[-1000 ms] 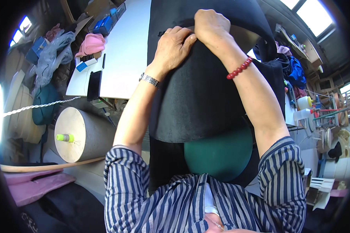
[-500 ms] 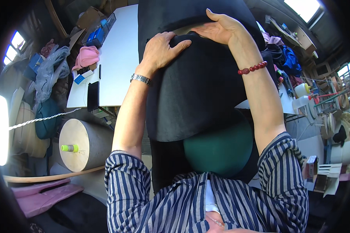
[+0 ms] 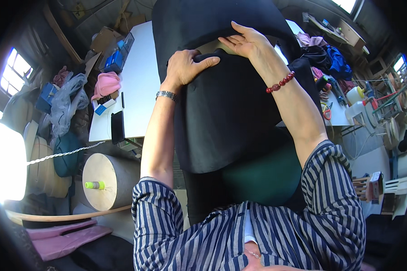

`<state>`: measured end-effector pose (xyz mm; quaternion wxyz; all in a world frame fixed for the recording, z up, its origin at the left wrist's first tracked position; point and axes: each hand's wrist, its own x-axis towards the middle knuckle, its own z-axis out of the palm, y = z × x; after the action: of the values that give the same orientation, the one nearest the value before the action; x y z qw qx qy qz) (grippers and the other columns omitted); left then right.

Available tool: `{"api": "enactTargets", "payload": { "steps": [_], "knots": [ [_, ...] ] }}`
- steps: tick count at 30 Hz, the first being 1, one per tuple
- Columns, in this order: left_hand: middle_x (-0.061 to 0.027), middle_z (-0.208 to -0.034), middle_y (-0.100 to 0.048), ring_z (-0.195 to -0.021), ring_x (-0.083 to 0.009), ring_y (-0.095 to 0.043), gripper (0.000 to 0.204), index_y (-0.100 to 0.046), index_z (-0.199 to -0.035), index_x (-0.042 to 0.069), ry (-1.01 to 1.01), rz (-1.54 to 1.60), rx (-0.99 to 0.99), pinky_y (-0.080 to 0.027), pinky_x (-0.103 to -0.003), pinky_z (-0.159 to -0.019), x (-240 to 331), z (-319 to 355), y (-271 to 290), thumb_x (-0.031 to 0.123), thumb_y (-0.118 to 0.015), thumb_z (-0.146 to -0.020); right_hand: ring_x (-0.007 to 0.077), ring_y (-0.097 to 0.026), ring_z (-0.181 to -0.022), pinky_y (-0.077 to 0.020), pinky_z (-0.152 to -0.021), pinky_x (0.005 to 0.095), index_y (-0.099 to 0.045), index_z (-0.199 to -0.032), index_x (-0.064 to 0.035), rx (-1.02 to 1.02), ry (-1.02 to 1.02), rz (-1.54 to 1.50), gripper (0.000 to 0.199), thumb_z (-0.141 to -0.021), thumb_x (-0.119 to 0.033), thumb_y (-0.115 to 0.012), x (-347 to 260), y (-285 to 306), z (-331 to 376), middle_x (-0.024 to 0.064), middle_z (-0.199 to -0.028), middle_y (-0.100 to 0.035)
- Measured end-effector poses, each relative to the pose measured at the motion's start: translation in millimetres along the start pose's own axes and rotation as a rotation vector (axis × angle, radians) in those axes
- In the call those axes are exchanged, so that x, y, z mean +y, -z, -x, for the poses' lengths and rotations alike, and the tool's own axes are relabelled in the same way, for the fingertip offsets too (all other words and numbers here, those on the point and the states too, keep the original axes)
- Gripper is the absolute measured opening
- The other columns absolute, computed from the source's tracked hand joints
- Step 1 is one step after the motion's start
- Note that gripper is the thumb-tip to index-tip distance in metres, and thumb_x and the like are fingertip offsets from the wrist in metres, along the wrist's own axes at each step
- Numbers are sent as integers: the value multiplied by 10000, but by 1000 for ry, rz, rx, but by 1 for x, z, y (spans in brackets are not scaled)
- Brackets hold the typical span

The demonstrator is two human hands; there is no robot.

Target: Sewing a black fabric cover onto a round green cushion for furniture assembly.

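A large black cloth-like piece (image 3: pixel 230 113) with a smooth face and a rounded near edge stands in front of me. Beyond it rises another black part (image 3: pixel 212 20), and a narrow pale gap (image 3: pixel 209 46) shows between the two. My left hand (image 3: pixel 185 67) grips the near piece's upper left edge, its fingers bent over the edge and partly hidden, the thumb stretched along it. My right hand (image 3: pixel 248 43) is open, palm up and thumb raised, with its fingertips at the right end of the gap. A dark green rounded surface (image 3: pixel 267 169) lies below the black piece.
A white table (image 3: pixel 138 81) carries a pink cloth (image 3: pixel 106 86) and small boxes on the left. A big drum-like cylinder (image 3: pixel 111 180) and a twisted rope (image 3: pixel 68 155) stand nearer. Scissors (image 3: pixel 327 110), bottles and a blue cloth (image 3: pixel 338 63) sit at the right.
The view has shifted a little, so the surroundings sit slightly lower. Both hands keep nearly the same place on the black piece, with the right fingers slightly more bent.
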<state>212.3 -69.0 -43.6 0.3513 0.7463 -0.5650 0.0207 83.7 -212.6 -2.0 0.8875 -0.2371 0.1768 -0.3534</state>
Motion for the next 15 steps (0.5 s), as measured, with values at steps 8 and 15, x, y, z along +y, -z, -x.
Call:
{"api": "enactTargets", "payload": {
  "steps": [8,15],
  "knots": [
    [-164,-617,-633,-633,-315,-646,762,-687,-719,-19,-58,-113,114,-514,-374,-609,55,48,7,724,-709,-554,330,-572,-1092,-447,-990,522,-543,-1061,63,-66,63,117,275,-827,-7,-670,-13,14,76,219,-1119,-589],
    [-116,-568,-614,-541,-260,-630,679,-668,-674,-11,-286,-116,241,-502,-301,-538,98,82,26,631,-806,-502,292,-646,-873,-518,-853,434,-641,-938,8,-338,44,75,204,-844,-170,-678,-34,23,142,134,-890,-662]
  ]
}}
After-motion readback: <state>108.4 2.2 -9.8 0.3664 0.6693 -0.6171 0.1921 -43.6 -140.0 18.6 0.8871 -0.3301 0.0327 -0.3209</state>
